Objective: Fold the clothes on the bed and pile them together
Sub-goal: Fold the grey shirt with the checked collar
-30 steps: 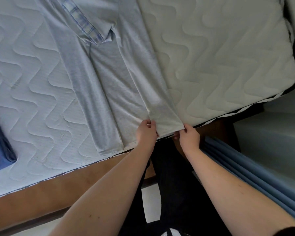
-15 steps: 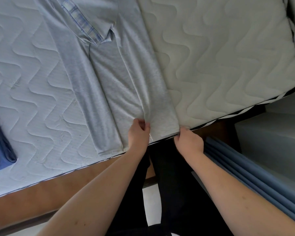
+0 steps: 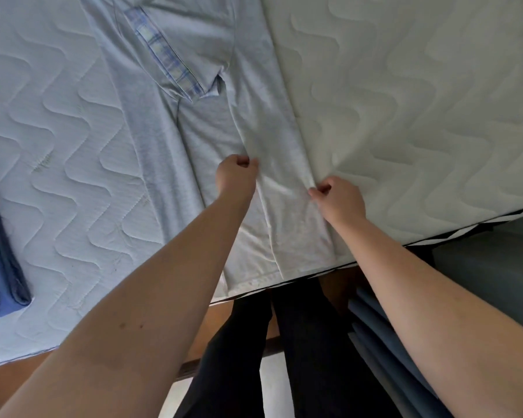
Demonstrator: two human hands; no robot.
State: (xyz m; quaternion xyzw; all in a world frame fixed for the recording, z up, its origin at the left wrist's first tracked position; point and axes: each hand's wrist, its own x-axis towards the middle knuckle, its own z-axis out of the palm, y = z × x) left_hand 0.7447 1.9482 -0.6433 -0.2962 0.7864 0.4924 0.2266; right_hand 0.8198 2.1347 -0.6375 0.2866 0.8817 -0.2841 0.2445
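Note:
A light grey shirt point(image 3: 194, 125) with a blue plaid collar band point(image 3: 163, 58) lies lengthwise on the quilted mattress point(image 3: 405, 116), its sides folded inward and its hem at the near edge. My left hand point(image 3: 236, 176) pinches the cloth along the folded right panel's inner edge, fingers curled. My right hand point(image 3: 338, 197) pinches the same panel's outer edge, where it meets the bare mattress. Both hands sit well above the hem.
A folded dark blue garment point(image 3: 0, 260) lies at the far left of the mattress. A wooden bed frame point(image 3: 18, 384) runs below the near edge. My dark trouser legs point(image 3: 284, 357) stand against it, with blue-grey slats point(image 3: 390, 342) to the right.
Both hands have slid from the hem at the mattress edge up along the folded panel, away from me, and now pinch it higher on the shirt.

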